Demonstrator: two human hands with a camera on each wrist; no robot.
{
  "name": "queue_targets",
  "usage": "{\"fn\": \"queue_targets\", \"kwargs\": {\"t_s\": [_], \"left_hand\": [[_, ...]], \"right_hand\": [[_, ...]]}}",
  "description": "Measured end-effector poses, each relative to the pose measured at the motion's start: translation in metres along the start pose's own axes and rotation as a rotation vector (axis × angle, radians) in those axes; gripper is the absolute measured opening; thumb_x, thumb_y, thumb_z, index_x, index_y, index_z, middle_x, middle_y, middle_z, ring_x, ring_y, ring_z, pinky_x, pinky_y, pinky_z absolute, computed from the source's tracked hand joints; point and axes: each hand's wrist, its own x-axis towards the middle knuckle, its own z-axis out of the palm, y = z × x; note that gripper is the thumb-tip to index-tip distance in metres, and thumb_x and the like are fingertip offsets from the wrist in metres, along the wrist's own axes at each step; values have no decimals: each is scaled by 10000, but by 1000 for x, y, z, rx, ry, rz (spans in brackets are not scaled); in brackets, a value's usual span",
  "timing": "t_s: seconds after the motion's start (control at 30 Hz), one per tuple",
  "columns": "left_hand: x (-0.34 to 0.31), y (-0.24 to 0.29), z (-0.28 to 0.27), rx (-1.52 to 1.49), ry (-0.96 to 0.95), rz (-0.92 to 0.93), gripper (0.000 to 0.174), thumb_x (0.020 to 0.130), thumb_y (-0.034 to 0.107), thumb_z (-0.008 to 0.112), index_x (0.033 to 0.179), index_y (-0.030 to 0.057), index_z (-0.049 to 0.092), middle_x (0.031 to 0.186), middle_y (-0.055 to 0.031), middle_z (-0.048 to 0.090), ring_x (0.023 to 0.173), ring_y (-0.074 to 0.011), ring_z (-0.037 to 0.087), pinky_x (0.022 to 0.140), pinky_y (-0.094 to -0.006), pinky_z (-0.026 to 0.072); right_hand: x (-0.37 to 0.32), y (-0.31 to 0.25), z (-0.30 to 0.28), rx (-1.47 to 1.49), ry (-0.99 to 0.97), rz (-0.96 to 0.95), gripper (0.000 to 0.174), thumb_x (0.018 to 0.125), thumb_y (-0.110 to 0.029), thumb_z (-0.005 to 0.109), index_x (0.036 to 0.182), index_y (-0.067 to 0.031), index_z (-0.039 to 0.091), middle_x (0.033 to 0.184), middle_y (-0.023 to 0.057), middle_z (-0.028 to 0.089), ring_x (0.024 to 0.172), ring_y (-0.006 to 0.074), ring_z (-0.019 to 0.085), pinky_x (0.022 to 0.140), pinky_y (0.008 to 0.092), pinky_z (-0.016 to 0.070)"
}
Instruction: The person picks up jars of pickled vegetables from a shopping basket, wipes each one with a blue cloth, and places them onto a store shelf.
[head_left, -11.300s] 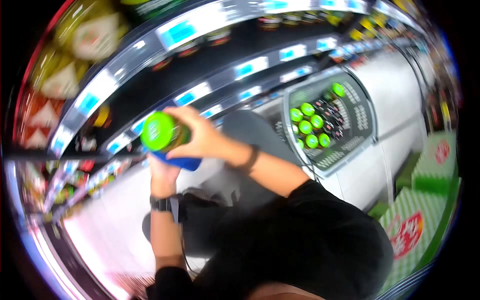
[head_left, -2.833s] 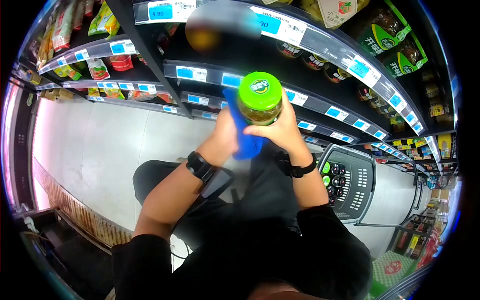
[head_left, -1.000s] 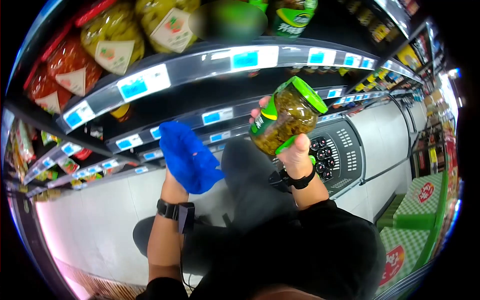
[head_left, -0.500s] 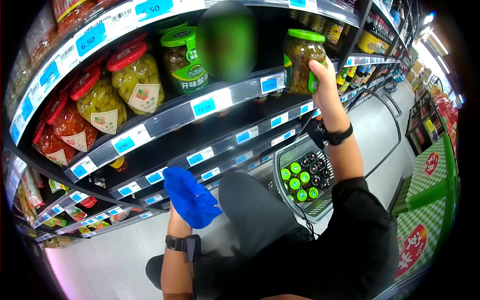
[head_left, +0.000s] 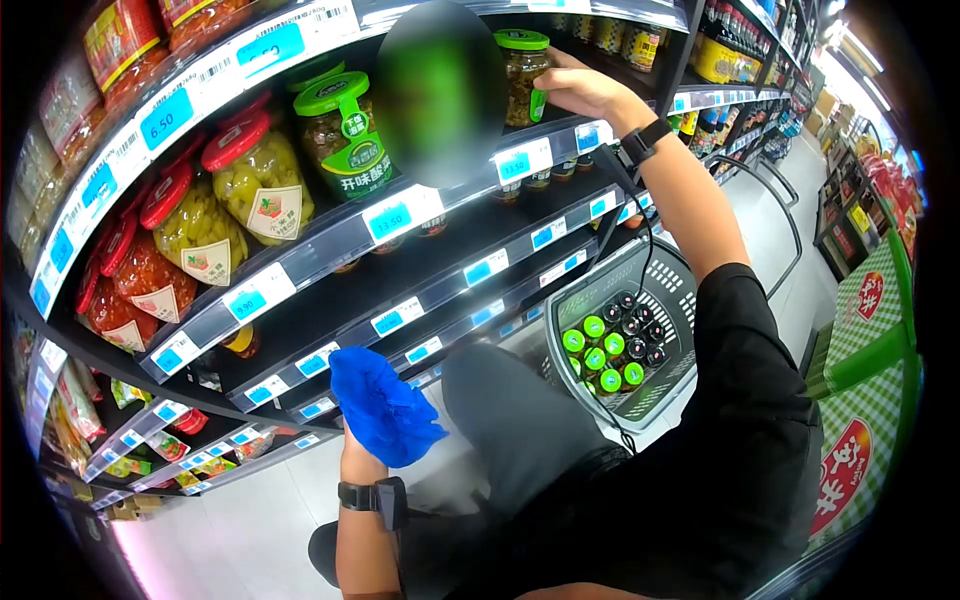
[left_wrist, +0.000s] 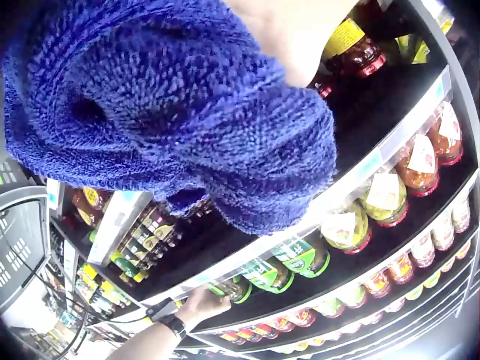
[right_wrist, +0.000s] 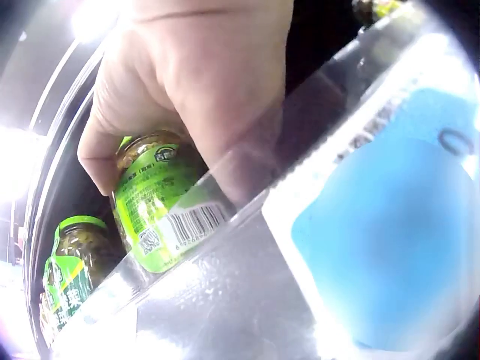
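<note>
A green-lidded jar lies just behind the shelf rail, long axis nearly upright; whether its base is supported is hidden. The right hand, the nearer, extends over this rail, the jar clamped between its thumb and fingers. In front of and below the rail, a blue cloth obscures the left hand, whose grip cannot be determined.
</note>
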Motion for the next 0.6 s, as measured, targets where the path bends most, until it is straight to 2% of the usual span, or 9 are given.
{"fn": "queue_targets", "kwargs": {"t_s": [0.1,0.2,0.23,0.33,0.43,0.47,0.5,0.57,0.6], "left_hand": [[0,3,4,1,-12,-9,466,974,590,494,1076,154,624,972,-61,670,882,-236,647,769,-373,545],[-2,6,4,-11,-74,-21,473,975,592,489,1079,150,623,971,-65,671,879,-242,650,767,-383,547],[-2,6,4,-14,-88,-26,475,976,591,486,1081,148,622,972,-66,672,879,-245,651,767,-386,548],[-2,6,4,-7,-92,-52,479,983,586,473,1089,142,619,974,-71,675,879,-251,654,768,-393,551],[3,1,-10,12,4,-46,472,993,573,461,1102,140,614,982,-72,676,891,-255,655,771,-399,553],[3,1,-10,-14,-42,-46,468,995,570,459,1104,142,614,986,-70,676,892,-256,654,769,-398,553],[3,3,-8,-38,-91,-43,464,997,568,456,1107,145,614,989,-69,676,894,-256,654,767,-398,553],[2,6,3,-58,-13,-52,487,982,607,445,1024,149,606,885,-66,649,792,-252,624,682,-391,524],[-4,11,26,-59,116,-64,525,965,648,435,938,150,598,778,-64,622,689,-247,594,598,-384,495]], "right_hand": [[-3,-5,0,-147,35,14,944,789,-228,800,1505,-6,226,1403,155,491,1321,281,464,1148,398,322],[-5,-5,5,-602,165,-137,1086,724,-358,871,1503,-1,203,1401,187,485,1303,306,484,1117,381,360],[-7,-3,11,-794,230,-173,1141,652,-430,914,1476,6,257,1371,211,512,1279,305,515,1093,366,394],[-4,-3,23,-836,309,-171,1108,645,-428,918,1462,2,305,1332,218,546,1273,306,528,1093,365,396],[2,0,2,-600,111,-166,1034,685,-331,889,1478,-8,309,1338,236,553,1270,309,537,1089,373,408],[4,7,-12,-550,52,-140,1010,699,-279,879,1481,-5,302,1342,230,554,1272,303,537,1086,368,413],[2,6,-9,-584,84,-144,984,706,-247,868,1476,1,309,1334,224,562,1257,297,546,1081,363,417],[-2,5,-1,-654,142,-153,933,721,-183,848,1467,13,322,1316,211,580,1228,286,565,1070,352,426],[-3,0,7,-658,123,-84,918,731,-141,836,1475,3,318,1333,199,568,1245,280,550,1091,361,408]]}}
